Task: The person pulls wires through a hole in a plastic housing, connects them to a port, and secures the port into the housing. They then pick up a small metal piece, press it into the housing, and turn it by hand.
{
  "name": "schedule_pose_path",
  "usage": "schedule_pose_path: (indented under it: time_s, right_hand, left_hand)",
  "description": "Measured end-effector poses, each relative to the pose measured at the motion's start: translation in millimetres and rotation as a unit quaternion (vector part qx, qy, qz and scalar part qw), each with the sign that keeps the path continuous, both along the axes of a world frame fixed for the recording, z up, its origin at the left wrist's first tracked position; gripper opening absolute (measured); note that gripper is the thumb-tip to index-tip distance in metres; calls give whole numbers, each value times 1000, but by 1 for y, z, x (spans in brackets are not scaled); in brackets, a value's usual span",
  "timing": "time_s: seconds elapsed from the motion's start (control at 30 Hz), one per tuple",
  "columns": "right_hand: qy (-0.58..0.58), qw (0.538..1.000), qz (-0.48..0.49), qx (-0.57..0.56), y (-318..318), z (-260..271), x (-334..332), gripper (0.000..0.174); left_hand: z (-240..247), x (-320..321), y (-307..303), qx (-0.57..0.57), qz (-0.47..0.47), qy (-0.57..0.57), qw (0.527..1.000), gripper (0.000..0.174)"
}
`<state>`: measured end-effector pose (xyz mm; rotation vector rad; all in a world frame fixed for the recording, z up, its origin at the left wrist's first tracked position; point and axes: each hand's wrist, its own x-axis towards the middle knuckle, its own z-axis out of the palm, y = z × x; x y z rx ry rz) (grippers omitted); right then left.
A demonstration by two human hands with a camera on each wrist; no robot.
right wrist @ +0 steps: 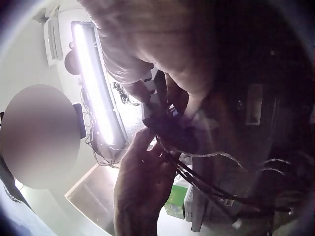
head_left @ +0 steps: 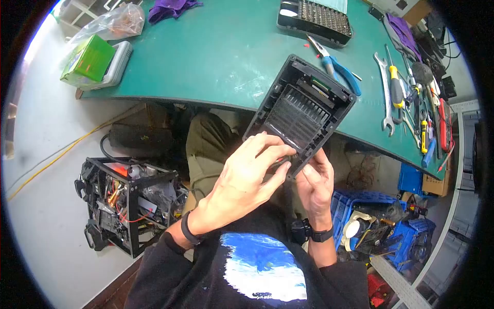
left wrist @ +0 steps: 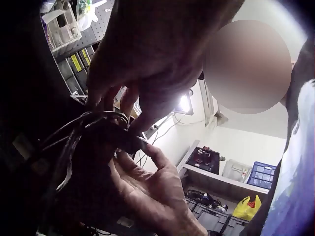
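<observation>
A black rectangular plastic housing (head_left: 329, 110) is held tilted above my lap, its open face showing a mesh grille, a row of fins and a green circuit board. My left hand (head_left: 247, 167) reaches across its near end, thumb and fingers pinching a small dark part (head_left: 280, 164) there. From beneath, my right hand (head_left: 315, 185) grips the near right corner between thumb and fingers. In the left wrist view, several thin wires (left wrist: 74, 142) loop out beside the fingers. Much of the housing is in deep shadow in both wrist views.
Behind the housing, the green bench (head_left: 216, 67) carries blue-handled pliers (head_left: 339, 72), a bit set (head_left: 316, 23), a wrench (head_left: 384, 92) and screwdrivers. A black-framed machine (head_left: 134, 201) stands on the floor at left. Blue crates (head_left: 342, 206) of parts stand at right.
</observation>
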<state>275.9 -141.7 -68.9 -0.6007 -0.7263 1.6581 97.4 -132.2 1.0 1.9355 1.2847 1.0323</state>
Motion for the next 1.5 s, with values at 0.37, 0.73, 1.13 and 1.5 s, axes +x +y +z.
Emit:
schedule_pose_path:
  time_s: [0.37,0.73,1.13,1.5]
  right_hand:
    - [-35,999,7,13,-4,-9,1,52]
    - [-128,989,26,66,-3,11,-4,51]
    - [-326,926,-44,187,2,54,-30,71]
    - [-388,866,-101,301,6,69,-51,61]
  left_hand:
    - [-3,3,1,51,30,51,997,25]
    - [-14,-10,-2,102,30,35,994,26]
    - [-15,-29,-9,-89,23,-216,972,23]
    - [-21,-55,-22,-237,-14,-436,868,46]
